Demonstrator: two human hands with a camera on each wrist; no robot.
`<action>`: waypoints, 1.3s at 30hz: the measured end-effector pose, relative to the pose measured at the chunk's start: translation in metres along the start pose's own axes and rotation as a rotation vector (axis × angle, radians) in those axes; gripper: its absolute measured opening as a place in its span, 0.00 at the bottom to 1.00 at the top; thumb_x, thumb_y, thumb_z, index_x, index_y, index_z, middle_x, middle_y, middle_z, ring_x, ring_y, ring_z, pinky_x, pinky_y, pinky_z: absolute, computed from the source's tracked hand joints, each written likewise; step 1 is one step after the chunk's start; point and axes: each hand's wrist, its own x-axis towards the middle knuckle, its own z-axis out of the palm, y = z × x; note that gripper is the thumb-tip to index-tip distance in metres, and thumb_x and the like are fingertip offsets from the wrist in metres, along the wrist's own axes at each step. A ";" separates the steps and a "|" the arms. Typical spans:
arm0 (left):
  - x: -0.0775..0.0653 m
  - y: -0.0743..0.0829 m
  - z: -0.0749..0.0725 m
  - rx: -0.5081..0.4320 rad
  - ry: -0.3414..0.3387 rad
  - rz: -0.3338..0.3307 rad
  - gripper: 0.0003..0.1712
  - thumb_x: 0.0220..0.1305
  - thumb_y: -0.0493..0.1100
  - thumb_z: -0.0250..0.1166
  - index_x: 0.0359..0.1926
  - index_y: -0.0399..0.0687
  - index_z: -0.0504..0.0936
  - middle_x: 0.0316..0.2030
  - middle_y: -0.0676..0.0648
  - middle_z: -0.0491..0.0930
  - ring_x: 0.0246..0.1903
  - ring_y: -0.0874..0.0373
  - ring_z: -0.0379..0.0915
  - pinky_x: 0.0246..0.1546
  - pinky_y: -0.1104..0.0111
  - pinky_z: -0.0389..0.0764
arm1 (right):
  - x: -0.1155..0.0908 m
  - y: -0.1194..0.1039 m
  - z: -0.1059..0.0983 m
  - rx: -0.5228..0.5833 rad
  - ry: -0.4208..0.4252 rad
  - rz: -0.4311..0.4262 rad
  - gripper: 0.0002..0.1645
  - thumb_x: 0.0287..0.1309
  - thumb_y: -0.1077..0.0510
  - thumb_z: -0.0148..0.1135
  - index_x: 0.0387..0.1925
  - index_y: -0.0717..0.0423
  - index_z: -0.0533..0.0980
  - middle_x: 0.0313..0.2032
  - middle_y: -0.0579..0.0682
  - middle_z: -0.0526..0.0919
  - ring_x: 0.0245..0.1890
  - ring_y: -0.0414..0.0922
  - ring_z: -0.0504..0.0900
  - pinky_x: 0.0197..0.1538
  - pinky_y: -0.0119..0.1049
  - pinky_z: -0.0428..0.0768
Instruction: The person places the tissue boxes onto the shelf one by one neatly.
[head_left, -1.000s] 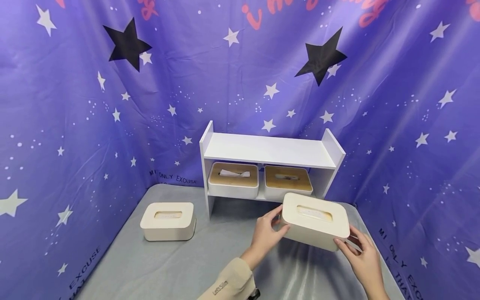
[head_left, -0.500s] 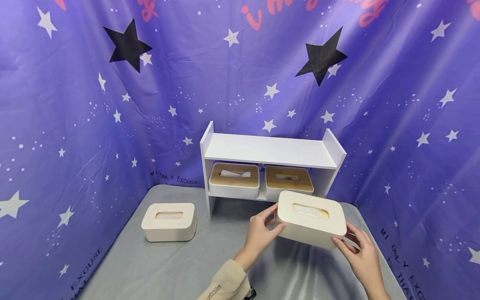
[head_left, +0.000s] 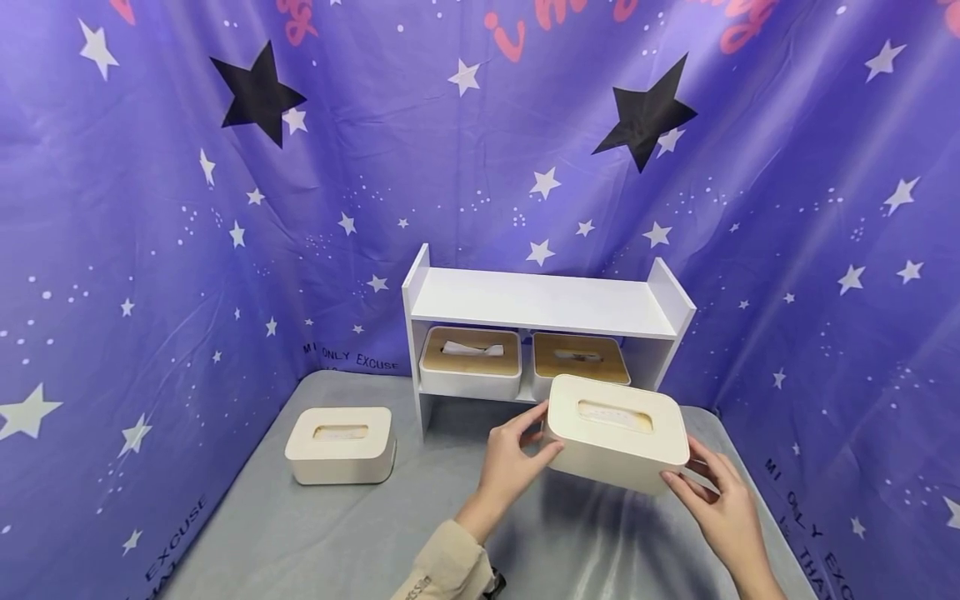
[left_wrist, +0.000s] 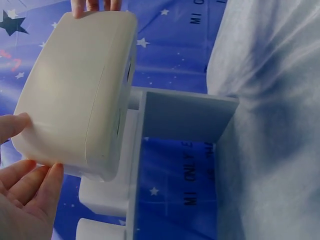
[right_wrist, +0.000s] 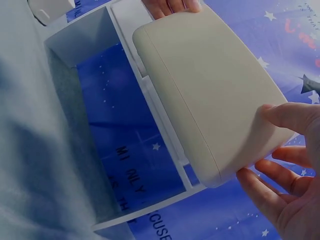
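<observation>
A cream tissue box [head_left: 615, 458] with a slotted lid hangs above the table, slightly tilted, in front of the shelf. My left hand [head_left: 510, 458] grips its left end, thumb on the front face and fingers behind. At the opposite end my right hand [head_left: 716, 504] holds it the same way. Both wrist views show the box's plain side, with the left hand's thumb [left_wrist: 14, 126] and the right hand's thumb [right_wrist: 287, 116] pressing it. A second cream tissue box [head_left: 341, 447] rests on the table at the left.
Behind stands a white two-tier shelf [head_left: 540, 302]. Its lower tier bears two white tissue boxes with wooden lids, the left one [head_left: 471, 362] and the right one [head_left: 581, 354], partly covered by the held box. Grey cloth [head_left: 300, 533] covers the table; purple star-printed curtains surround it.
Both hands have carried the cream tissue box a little leftward and upward, so it now overlaps more of the right wooden-lidded box. The other boxes stay in place.
</observation>
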 end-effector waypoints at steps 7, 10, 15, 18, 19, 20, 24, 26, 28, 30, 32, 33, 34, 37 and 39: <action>0.001 0.010 -0.010 0.022 0.010 0.023 0.32 0.57 0.41 0.75 0.63 0.44 0.78 0.55 0.41 0.84 0.54 0.50 0.82 0.49 0.73 0.86 | 0.003 -0.010 0.000 0.015 -0.003 -0.026 0.37 0.49 0.72 0.72 0.64 0.67 0.72 0.43 0.28 0.74 0.45 0.17 0.76 0.45 0.13 0.80; 0.001 0.013 -0.013 0.030 0.014 0.026 0.32 0.56 0.41 0.75 0.63 0.44 0.78 0.55 0.42 0.84 0.54 0.50 0.82 0.49 0.72 0.86 | 0.004 -0.014 0.000 0.020 -0.005 -0.039 0.37 0.49 0.73 0.72 0.63 0.67 0.73 0.43 0.28 0.75 0.45 0.17 0.76 0.45 0.13 0.81; 0.002 0.017 -0.019 0.024 0.024 0.037 0.32 0.56 0.41 0.75 0.63 0.43 0.78 0.56 0.42 0.83 0.55 0.50 0.82 0.49 0.71 0.86 | 0.007 -0.019 0.000 0.030 -0.005 -0.058 0.38 0.48 0.74 0.72 0.63 0.67 0.73 0.44 0.28 0.75 0.46 0.19 0.77 0.45 0.14 0.81; 0.003 0.021 -0.022 0.016 0.027 0.043 0.33 0.56 0.40 0.75 0.63 0.42 0.78 0.56 0.41 0.83 0.56 0.50 0.81 0.50 0.73 0.86 | 0.009 -0.022 -0.001 0.028 0.000 -0.069 0.39 0.47 0.74 0.73 0.63 0.65 0.73 0.45 0.28 0.75 0.46 0.19 0.77 0.45 0.14 0.81; 0.004 0.022 -0.023 0.015 0.029 0.046 0.33 0.56 0.40 0.75 0.63 0.42 0.78 0.57 0.41 0.83 0.56 0.50 0.81 0.50 0.73 0.85 | 0.009 -0.024 -0.001 0.026 0.002 -0.071 0.39 0.47 0.74 0.73 0.63 0.65 0.73 0.45 0.29 0.75 0.46 0.19 0.77 0.45 0.14 0.81; 0.004 0.023 -0.024 0.013 0.029 0.049 0.33 0.56 0.40 0.75 0.63 0.42 0.78 0.57 0.41 0.83 0.56 0.50 0.81 0.50 0.73 0.85 | 0.010 -0.025 -0.001 0.022 0.005 -0.075 0.39 0.47 0.74 0.73 0.63 0.65 0.73 0.45 0.28 0.75 0.46 0.19 0.77 0.45 0.14 0.81; 0.007 0.027 -0.028 -0.004 0.033 0.054 0.33 0.55 0.39 0.76 0.63 0.42 0.78 0.58 0.42 0.82 0.57 0.51 0.80 0.50 0.73 0.85 | 0.012 -0.032 -0.001 0.019 0.011 -0.081 0.39 0.46 0.75 0.73 0.63 0.64 0.74 0.45 0.29 0.75 0.47 0.19 0.77 0.45 0.13 0.81; 0.008 0.029 -0.030 -0.011 0.035 0.062 0.33 0.55 0.39 0.76 0.63 0.42 0.78 0.59 0.42 0.81 0.58 0.51 0.80 0.51 0.72 0.85 | 0.013 -0.035 -0.001 0.020 0.014 -0.085 0.39 0.46 0.75 0.73 0.63 0.63 0.74 0.45 0.29 0.75 0.47 0.19 0.77 0.45 0.14 0.81; 0.009 0.031 -0.032 -0.010 0.041 0.079 0.33 0.55 0.39 0.76 0.63 0.42 0.78 0.59 0.42 0.81 0.57 0.50 0.80 0.51 0.71 0.86 | 0.014 -0.038 -0.001 0.025 0.016 -0.095 0.39 0.45 0.75 0.73 0.63 0.63 0.74 0.46 0.29 0.76 0.47 0.20 0.77 0.46 0.14 0.80; 0.010 0.033 -0.034 -0.006 0.045 0.089 0.33 0.55 0.39 0.76 0.63 0.43 0.78 0.59 0.43 0.81 0.57 0.50 0.80 0.51 0.71 0.86 | 0.016 -0.041 -0.002 0.024 0.016 -0.111 0.39 0.45 0.75 0.73 0.63 0.63 0.74 0.47 0.29 0.76 0.48 0.20 0.77 0.46 0.13 0.80; 0.012 0.035 -0.036 -0.002 0.052 0.095 0.33 0.55 0.39 0.76 0.63 0.43 0.78 0.60 0.43 0.81 0.57 0.51 0.81 0.51 0.71 0.86 | 0.018 -0.044 -0.002 0.023 0.016 -0.125 0.40 0.46 0.75 0.73 0.63 0.62 0.74 0.49 0.29 0.76 0.48 0.21 0.77 0.46 0.13 0.80; 0.013 0.036 -0.037 0.001 0.054 0.096 0.34 0.55 0.39 0.76 0.63 0.44 0.78 0.59 0.43 0.81 0.56 0.51 0.81 0.51 0.71 0.86 | 0.019 -0.045 -0.002 0.023 0.014 -0.129 0.40 0.46 0.75 0.73 0.63 0.62 0.74 0.49 0.29 0.76 0.48 0.21 0.77 0.46 0.13 0.80; 0.014 0.038 -0.038 0.002 0.057 0.094 0.34 0.55 0.39 0.76 0.64 0.44 0.78 0.60 0.44 0.81 0.57 0.51 0.80 0.51 0.71 0.85 | 0.020 -0.047 -0.003 0.024 0.013 -0.131 0.40 0.46 0.75 0.73 0.64 0.61 0.74 0.49 0.30 0.76 0.48 0.22 0.78 0.46 0.14 0.80; 0.017 0.041 -0.041 0.006 0.063 0.104 0.34 0.55 0.39 0.76 0.64 0.45 0.78 0.60 0.45 0.81 0.58 0.52 0.80 0.51 0.72 0.85 | 0.024 -0.052 -0.002 0.032 0.016 -0.132 0.41 0.45 0.76 0.73 0.64 0.60 0.75 0.48 0.30 0.76 0.48 0.23 0.78 0.46 0.14 0.81; 0.019 0.043 -0.043 0.010 0.066 0.115 0.34 0.55 0.39 0.76 0.64 0.45 0.78 0.60 0.45 0.81 0.58 0.52 0.80 0.51 0.72 0.85 | 0.027 -0.054 -0.002 0.041 0.019 -0.138 0.41 0.45 0.76 0.73 0.64 0.60 0.75 0.46 0.30 0.76 0.47 0.23 0.78 0.46 0.14 0.81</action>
